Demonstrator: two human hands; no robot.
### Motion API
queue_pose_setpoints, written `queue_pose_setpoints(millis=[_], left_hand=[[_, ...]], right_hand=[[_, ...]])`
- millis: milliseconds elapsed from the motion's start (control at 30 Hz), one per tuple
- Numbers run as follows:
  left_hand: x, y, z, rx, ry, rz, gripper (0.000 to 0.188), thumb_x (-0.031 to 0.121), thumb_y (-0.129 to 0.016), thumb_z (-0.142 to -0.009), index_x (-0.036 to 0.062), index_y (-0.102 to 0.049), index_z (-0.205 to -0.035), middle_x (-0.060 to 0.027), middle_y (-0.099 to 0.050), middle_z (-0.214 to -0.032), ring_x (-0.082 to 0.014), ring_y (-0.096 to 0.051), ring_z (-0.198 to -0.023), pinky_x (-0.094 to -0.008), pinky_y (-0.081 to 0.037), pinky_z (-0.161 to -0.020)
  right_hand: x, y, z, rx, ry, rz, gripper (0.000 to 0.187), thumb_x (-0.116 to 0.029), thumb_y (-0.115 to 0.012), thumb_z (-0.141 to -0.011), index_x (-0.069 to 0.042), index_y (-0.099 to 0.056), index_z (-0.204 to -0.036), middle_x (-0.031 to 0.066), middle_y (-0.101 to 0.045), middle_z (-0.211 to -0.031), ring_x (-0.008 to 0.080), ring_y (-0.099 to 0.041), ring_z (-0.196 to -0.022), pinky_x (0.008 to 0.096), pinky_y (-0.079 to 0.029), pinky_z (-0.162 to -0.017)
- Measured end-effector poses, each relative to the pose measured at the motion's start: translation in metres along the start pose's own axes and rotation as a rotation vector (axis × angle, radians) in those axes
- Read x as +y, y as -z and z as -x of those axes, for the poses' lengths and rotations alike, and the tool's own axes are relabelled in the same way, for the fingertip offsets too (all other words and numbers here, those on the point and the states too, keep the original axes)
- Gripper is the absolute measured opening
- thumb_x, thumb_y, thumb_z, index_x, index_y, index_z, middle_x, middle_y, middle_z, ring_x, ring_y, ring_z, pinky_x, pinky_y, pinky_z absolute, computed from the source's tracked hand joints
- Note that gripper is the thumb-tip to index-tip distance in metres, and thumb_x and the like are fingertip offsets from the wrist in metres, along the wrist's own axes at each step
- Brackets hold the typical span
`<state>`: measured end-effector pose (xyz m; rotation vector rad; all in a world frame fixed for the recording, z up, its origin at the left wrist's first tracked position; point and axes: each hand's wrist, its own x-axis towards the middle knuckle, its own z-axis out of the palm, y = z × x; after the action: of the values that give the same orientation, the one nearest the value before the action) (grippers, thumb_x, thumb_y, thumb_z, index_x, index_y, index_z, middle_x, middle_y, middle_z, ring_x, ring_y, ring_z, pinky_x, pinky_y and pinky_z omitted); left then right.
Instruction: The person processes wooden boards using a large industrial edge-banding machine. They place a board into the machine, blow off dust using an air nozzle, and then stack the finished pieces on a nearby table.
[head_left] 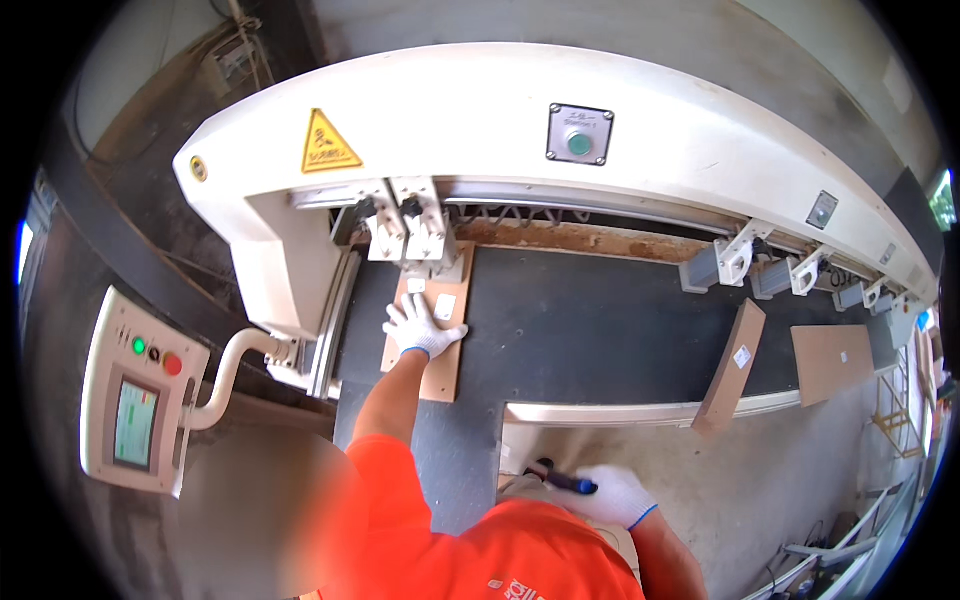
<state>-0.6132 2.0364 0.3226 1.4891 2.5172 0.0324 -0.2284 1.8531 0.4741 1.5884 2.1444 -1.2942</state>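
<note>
My left hand [420,328], in a white glove with a blue cuff, lies flat with its fingers spread on a long brown board [440,378]. Two white paper labels [445,306] show on the board, beside my fingers. The board's far end is beneath a pair of white clamp brackets [422,225] on the machine. Down near my lap, my right hand [615,495], gloved as well, is closed round a dark tool with a blue part [572,484]. Its exact kind cannot be made out, as the glove covers some of it.
A dark worktable [590,325] runs under the white machine beam [440,110]. Further right lie a narrow brown board [735,365] and a wider one [830,362], both overhanging the front edge. More clamps [735,258] hang above. A control panel [140,395] stands at left.
</note>
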Motion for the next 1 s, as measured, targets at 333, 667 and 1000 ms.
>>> queue_pose_setpoints(millis=[333, 667, 1000], left_hand=[[-0.041, -0.056, 0.068, 0.297, 0.043, -0.030, 0.091, 0.072, -0.056, -0.090, 0.0049, -0.047, -0.152, -0.0159, -0.039, -0.159, -0.0398, -0.028, -0.151, -0.0638, -0.025, -0.117], [0.007, -0.082, 0.097, 0.471, 0.393, 0.175, 0.061, 0.052, -0.061, -0.094, 0.0095, -0.058, -0.138, -0.0103, -0.046, -0.157, -0.0328, -0.034, -0.150, -0.0575, -0.033, -0.115], [0.010, -0.081, 0.092, 0.474, 0.316, 0.037, 0.056, 0.048, -0.060, -0.095, 0.0049, -0.059, -0.132, -0.0160, -0.047, -0.150, -0.0372, -0.038, -0.145, -0.0530, -0.040, -0.108]], right_hand=[[0.029, -0.060, 0.047, 0.136, -0.354, 0.061, 0.056, -0.061, -0.059, -0.093, -0.008, -0.078, -0.099, 0.0240, -0.076, -0.099, 0.0431, -0.073, -0.092, 0.0495, -0.057, -0.084], [0.061, -0.127, 0.106, 0.123, -0.344, -0.360, 0.064, -0.068, -0.065, -0.085, -0.005, -0.075, -0.094, 0.0214, -0.076, -0.095, 0.0422, -0.071, -0.096, 0.0464, -0.054, -0.086], [0.051, -0.144, 0.116, 0.098, -0.357, -0.277, 0.063, -0.068, -0.064, -0.086, -0.007, -0.073, -0.098, 0.0205, -0.075, -0.103, 0.0418, -0.070, -0.103, 0.0475, -0.053, -0.089]])
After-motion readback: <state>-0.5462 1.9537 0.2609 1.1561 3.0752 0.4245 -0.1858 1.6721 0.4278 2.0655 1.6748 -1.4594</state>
